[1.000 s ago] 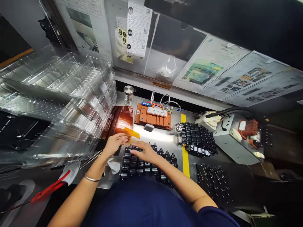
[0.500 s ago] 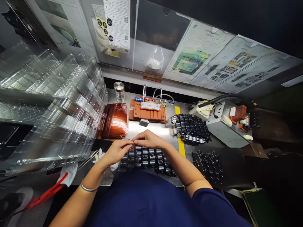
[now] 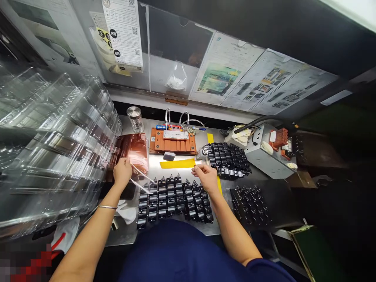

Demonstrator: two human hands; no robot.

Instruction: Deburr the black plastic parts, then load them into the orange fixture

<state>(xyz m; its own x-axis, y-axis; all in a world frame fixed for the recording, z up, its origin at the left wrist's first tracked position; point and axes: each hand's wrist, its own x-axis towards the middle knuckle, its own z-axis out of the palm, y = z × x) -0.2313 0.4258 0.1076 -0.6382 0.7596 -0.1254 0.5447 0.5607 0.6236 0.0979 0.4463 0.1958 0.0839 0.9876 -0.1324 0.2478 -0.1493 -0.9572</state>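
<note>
My left hand is closed around a pair of pale tweezers. Their two spread prongs point right, over the back left of a group of black curved parts. My left hand is above the front of a stack of orange-brown film sheets. To the right, my right hand pinches one end of a flat yellow strip, which reaches left above the bright metal worktop. A small grey block is just behind the strip.
An orange fixture with hoses stands at the back beside a lidded glass jar. Clear plastic trays are piled high on the left. More black parts and a grey metal box are on the right.
My hands were together over the black parts and have moved apart. Tweezers now show in my left hand and a yellow strip in my right. The view has shifted somewhat.
</note>
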